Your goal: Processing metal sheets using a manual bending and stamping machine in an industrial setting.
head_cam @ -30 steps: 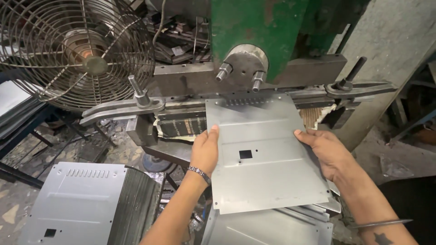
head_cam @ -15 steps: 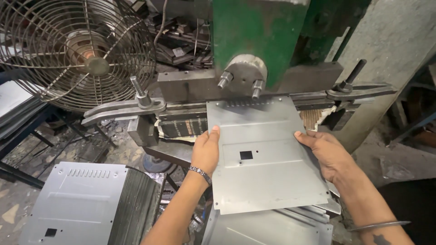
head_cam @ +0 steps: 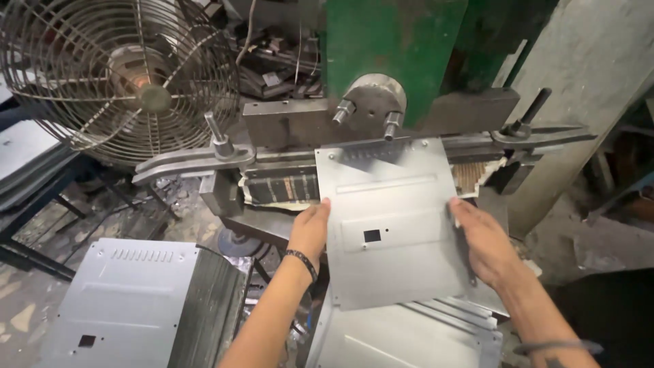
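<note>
Left hand (head_cam: pixel 310 228) and right hand (head_cam: pixel 485 244) grip the punched steel panel (head_cam: pixel 392 225), its far edge hidden under the green press (head_cam: pixel 388 61).

There is only one view, from a camera on the person's head. It looks down and forward along both forearms, close to the work. The left hand (head_cam: pixel 310 228) and the right hand (head_cam: pixel 484 245) are in the lower middle. The green press machine (head_cam: pixel 388 48) fills the top, near the camera. A wire-guarded fan (head_cam: pixel 122 75) stands at upper left.
</note>
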